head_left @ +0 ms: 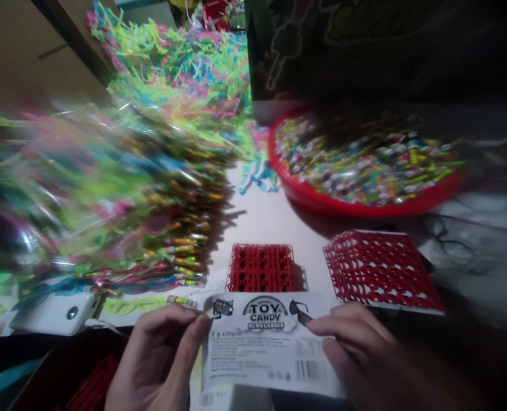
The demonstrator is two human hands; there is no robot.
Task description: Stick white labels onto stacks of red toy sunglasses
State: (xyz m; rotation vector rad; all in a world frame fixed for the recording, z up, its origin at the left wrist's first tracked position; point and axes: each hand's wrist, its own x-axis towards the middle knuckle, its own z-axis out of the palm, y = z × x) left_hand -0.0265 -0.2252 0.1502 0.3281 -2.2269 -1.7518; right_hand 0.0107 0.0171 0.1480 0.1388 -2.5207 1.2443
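Note:
A white printed label (257, 348) reading "Toy Candy Sunglasses" is stretched out in front of me near the table edge. My left hand (159, 348) pinches its left side between thumb and finger. At the opposite side, my right hand (365, 348) grips the label with the thumb and forefinger. Just beyond the label's top edge is a red plastic lattice tray (262, 267) with several openings. A stack of red lattice trays (382, 268) stands to the right, past my right hand.
A red basin (365, 208) full of small wrapped candies sits at the back right. Toy sunglasses with candy tubes (151, 200) are heaped on the left, more glasses (185, 63) behind. A white power bank (56, 313) with a cable lies front left, above a box with red trays (93, 382).

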